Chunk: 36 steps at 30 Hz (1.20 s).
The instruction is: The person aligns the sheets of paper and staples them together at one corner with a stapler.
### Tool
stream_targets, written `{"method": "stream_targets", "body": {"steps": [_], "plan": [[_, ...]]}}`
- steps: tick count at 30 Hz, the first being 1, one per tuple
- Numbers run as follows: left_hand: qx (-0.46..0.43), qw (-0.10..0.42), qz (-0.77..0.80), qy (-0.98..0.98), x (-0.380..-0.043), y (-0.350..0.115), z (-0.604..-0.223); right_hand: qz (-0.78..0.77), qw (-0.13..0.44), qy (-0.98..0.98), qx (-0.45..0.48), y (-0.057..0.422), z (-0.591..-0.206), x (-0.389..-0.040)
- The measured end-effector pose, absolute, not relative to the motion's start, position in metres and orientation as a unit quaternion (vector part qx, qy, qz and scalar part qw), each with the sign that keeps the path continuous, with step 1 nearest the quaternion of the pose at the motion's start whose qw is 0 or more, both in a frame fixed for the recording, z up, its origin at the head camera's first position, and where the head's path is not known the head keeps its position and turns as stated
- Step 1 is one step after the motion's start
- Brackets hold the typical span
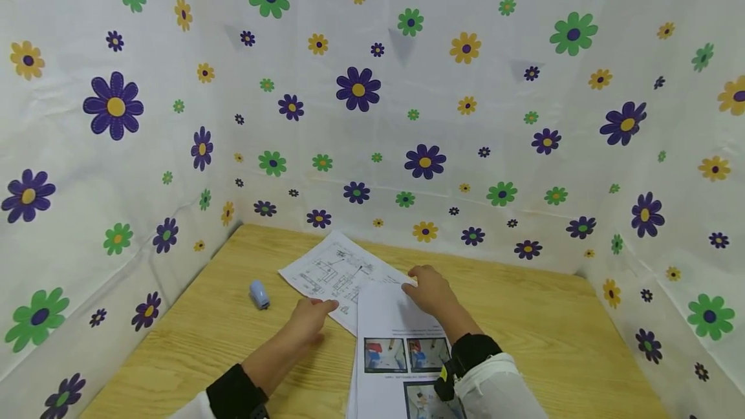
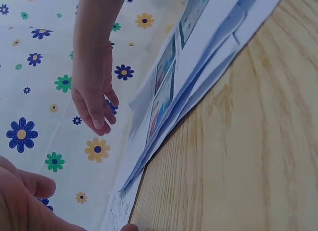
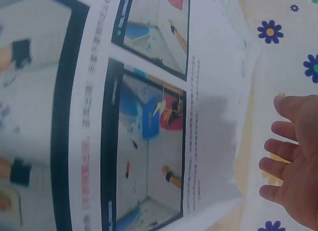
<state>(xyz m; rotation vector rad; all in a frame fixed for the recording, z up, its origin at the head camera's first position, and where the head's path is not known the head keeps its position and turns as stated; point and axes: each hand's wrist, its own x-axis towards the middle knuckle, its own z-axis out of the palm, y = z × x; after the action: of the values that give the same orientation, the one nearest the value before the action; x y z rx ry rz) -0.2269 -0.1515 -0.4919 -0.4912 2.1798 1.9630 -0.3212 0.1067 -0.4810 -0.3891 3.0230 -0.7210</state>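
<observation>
A stack of printed pages (image 1: 387,315) with colour photos lies on the wooden table, its loose edges fanned in the left wrist view. Partly beneath it, a sheet with line drawings (image 1: 332,270) lies at an angle toward the back. My left hand (image 1: 305,322) is at the drawing sheet's left edge, fingertips close over it, thumb and fingers apart. Around the stack's far right corner, my right hand (image 1: 431,290) hovers with nothing in it. Its fingers (image 3: 278,149) are spread and stand off from the paper in the right wrist view.
A small light-blue object with a dark end (image 1: 259,295) lies on the table (image 1: 524,328) left of the papers. Flower-printed white cloth (image 1: 384,128) hangs behind the table and along both sides.
</observation>
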Motion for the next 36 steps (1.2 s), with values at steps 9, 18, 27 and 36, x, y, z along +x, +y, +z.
{"method": "stream_targets", "body": {"steps": [9,18,27,36], "plan": [[-0.171,0.057,0.697,0.695,-0.238,-0.151,-0.487,-0.192,0.069,0.97,-0.129,0.096,-0.491,-0.324],[-0.223,0.067,0.745,0.624,-0.25,-0.153,-0.491,-0.196,0.072,0.968,-0.139,0.092,-0.497,-0.321],[-0.196,0.04,0.75,0.63,-0.264,-0.151,-0.515,-0.185,0.064,0.97,-0.144,0.089,-0.498,-0.321],[-0.179,-0.001,0.707,0.684,-0.268,-0.154,-0.526,-0.209,0.055,0.966,-0.143,0.088,-0.502,-0.325]]}}
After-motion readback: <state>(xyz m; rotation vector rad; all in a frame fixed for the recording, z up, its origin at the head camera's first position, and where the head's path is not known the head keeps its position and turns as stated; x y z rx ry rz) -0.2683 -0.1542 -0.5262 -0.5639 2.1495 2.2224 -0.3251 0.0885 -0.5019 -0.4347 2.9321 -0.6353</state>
